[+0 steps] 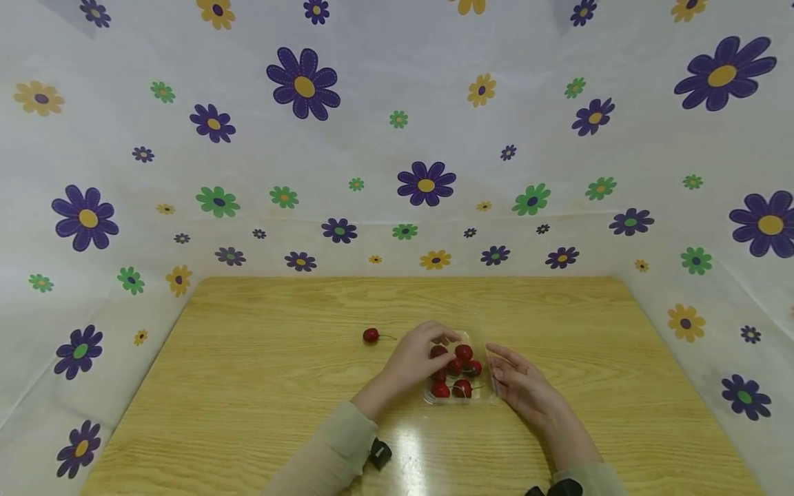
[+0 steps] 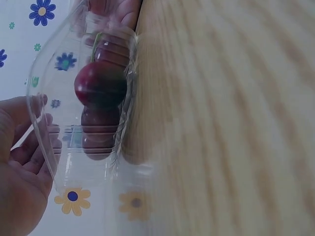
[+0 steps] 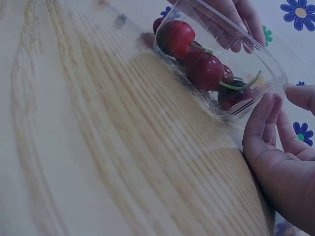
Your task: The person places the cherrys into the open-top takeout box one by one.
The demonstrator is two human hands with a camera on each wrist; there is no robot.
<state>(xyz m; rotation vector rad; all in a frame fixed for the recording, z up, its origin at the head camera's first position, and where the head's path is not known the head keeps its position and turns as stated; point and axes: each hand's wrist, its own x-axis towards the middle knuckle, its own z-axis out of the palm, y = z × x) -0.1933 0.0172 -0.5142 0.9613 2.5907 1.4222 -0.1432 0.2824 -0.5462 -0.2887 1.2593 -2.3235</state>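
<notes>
A clear plastic container [image 1: 428, 398] holds several dark red cherries [image 1: 462, 388], some with green stems. My left hand [image 1: 417, 355] reaches over its left side, with the fingers bent loosely over the cherries. In the right wrist view, the left fingers [image 3: 231, 22] hang at the far wall with no cherry between them. At the right side, my right hand [image 1: 527, 393] has its fingertips against the clear wall. The right wrist view has those extended fingers [image 3: 258, 123] right at the container's corner. A single cherry [image 1: 370, 335] lies outside, left of the container.
The wooden table [image 1: 267, 358] carries the container and the loose cherry, whose stem points right. A white cloth [image 1: 366, 145] with printed flowers stands behind the table and along both sides. Dark wrist devices [image 1: 380, 455] sit at the sleeves.
</notes>
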